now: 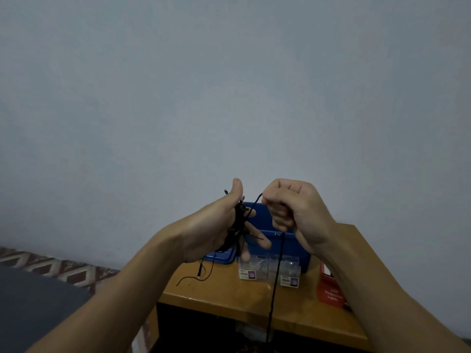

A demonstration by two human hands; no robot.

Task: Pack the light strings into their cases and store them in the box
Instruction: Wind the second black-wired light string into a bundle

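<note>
Holding both arms raised in front of a plain pale grey wall (229, 85), the person has a black light string (238, 225) between the two hands. The left hand (216, 225) is spread, thumb pointing straight up and fingers stretched out towards the right, and a bundle of the string's loops is wound round it across the palm side. A few small bulbs stick out of the bundle near the thumb. One loose end hangs from under this hand, and its tip lies on the light brown wooden tabletop (224, 294).

The right hand (295, 210) is curled into a fist and pinches the string between thumb and forefinger, just beside the left thumb. From that pinch a short stretch slants down to the bundle. Another long stretch drops from under the fist, crosses in front of the tabletop's near edge and runs out of view at the bottom.

Behind and below the hands a blue plastic box (290, 248) stands on the tabletop, partly hidden by them. Touching or just in front of it lie two clear plastic cases (251, 268), side by side, each with a small printed label at its near edge. What is inside them cannot be made out. An orange-red carton with white lettering (331, 291) sits near the right case, half covered by the right forearm. To the left of the tabletop are a patterned red and cream fabric (51, 266) and a dark grey surface (30, 301).
</note>
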